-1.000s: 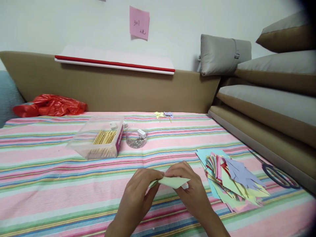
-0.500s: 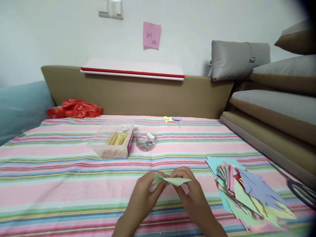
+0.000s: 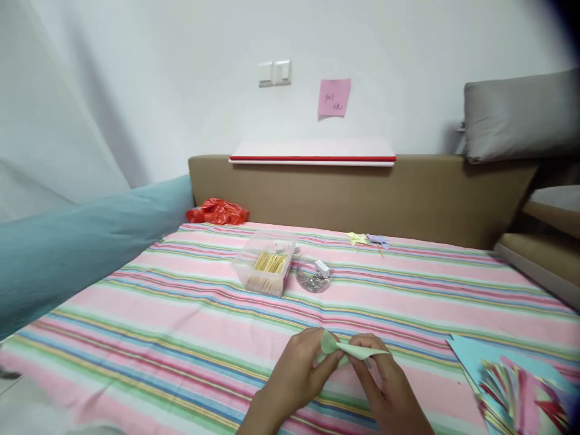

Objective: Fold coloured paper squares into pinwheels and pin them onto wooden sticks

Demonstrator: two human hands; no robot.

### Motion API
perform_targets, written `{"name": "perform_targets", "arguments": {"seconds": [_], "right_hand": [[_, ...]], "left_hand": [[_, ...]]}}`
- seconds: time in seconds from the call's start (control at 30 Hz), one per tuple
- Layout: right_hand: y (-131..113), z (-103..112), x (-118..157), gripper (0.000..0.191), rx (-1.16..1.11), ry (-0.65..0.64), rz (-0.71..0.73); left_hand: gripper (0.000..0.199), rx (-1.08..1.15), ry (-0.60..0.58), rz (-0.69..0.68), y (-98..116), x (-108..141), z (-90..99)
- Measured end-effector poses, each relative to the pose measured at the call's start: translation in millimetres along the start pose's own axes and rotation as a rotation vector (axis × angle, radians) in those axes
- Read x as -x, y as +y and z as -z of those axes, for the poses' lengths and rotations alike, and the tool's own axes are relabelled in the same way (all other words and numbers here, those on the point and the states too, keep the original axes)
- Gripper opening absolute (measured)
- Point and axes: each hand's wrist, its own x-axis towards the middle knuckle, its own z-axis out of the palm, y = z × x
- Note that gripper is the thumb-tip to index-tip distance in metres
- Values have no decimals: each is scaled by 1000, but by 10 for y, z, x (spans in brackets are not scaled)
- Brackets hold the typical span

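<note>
Both my hands hold one folded piece of light green paper [image 3: 351, 349] just above the striped cloth [image 3: 181, 314]. My left hand [image 3: 301, 368] pinches its curled left end. My right hand [image 3: 385, 380] grips the pointed right part from below. A pile of cut coloured paper [image 3: 521, 386] lies on a light blue sheet at the lower right, partly cut off by the frame edge.
A clear box of wooden sticks [image 3: 267, 269] and a small clear cup of metal pins [image 3: 313, 278] stand further back. Two small paper pinwheels [image 3: 368, 240] lie near the brown backrest [image 3: 362, 193]. A red plastic bag [image 3: 217, 212], a teal cushion [image 3: 81, 248] and grey cushions [image 3: 516, 115] surround the cloth.
The view has swung left and up, so the paper pile and cushions slid right. The scissors left the frame. My left hand has curled the green paper's left end upward.
</note>
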Motion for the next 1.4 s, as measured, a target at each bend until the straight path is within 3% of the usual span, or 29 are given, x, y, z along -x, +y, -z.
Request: {"name": "perform_targets", "arguments": {"seconds": [0.1, 0.23, 0.4, 0.57, 0.73, 0.97, 1.1, 1.17, 1.23, 1.3, 1.4], "right_hand": [[-6, -42, -13, 21, -54, 30, -93], [-118, -55, -43, 29, -73, 117, -221], [-270, -16, -100, 37, -208, 249, -387], [-267, -20, -156, 38, -367, 245, -470], [-343, -84, -163, 37, -494, 286, -486], [-293, -87, -175, 31, -458, 186, -370], [-284, -85, -175, 34, -396, 169, -361], [-313, -82, -171, 36, -392, 172, -386], [-340, -68, -170, 39, -408, 202, -427], [-350, -40, -177, 43, -429, 244, -459], [-322, 17, -194, 50, -423, 317, -485]], "left_hand": [[11, 39, 10, 56, 87, 7, 115], [32, 245, 23, 131, 164, -8, 382], [27, 304, 94, 257, 141, 1, 568], [47, 331, 83, 359, 158, -20, 252], [41, 499, 181, 474, 117, -166, -97], [22, 535, 195, 333, 44, -228, -159], [23, 385, 167, 303, 90, -144, -191], [22, 269, 165, 258, 124, -132, -83], [21, 120, 196, 205, 134, -197, 192], [28, -197, 298, 216, 89, -366, 621], [38, -388, 338, 291, -106, -790, 1312]]}}
